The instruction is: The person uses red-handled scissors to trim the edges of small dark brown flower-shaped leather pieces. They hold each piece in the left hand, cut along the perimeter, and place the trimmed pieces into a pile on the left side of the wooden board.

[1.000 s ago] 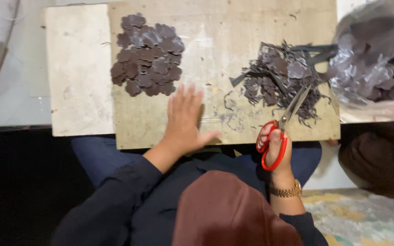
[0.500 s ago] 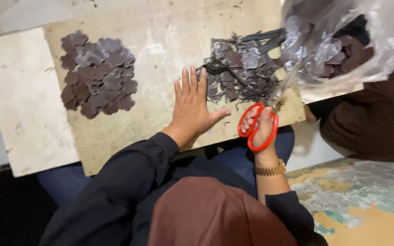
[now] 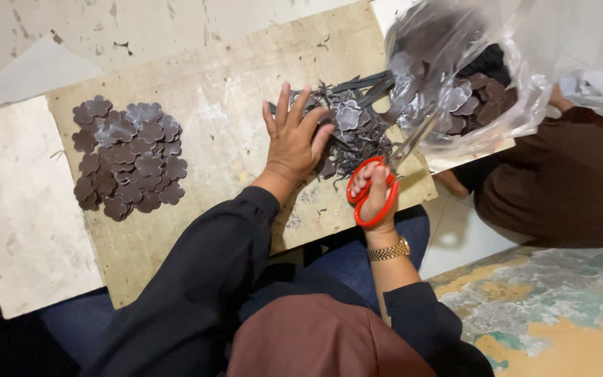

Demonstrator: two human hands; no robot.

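Wooden board [image 3: 232,91] spans the lap, scuffed and pale in patches; a paler slab [image 3: 15,209] butts against its left edge.
Clear plastic bag [image 3: 518,42] sits at the far right, mouth towards the board, part-filled with brown flower-shaped pieces; a second person's brown sleeve [image 3: 567,181] lies just right of it.
Stack of brown flower cutouts [image 3: 130,157] on the left of the board, loosely piled, well apart from both hands.
Heap of dark offcuts [image 3: 357,136] on the right of the board, between the bag and the left hand [image 3: 293,143]; thin strips and a few flower shapes are tangled in it.
Left hand: palm down, fingers spread, fingertips resting on the left edge of the heap; nothing grasped, grip released.
Right hand [image 3: 378,199]: near edge of the board, thumb and fingers through the red loops of the scissors [image 3: 393,162]; clenched on the handles; blades point far-right towards the bag mouth; whether the blades are parted cannot be told.
Gold wristwatch [image 3: 389,250] on the right wrist.
Judgement: step in hand looks like sorting through the offcuts for a usable piece, scissors held ready; a next move would call for the left fingers to close on one piece and lift it free of the tangle, with the blades kept off the bag film.
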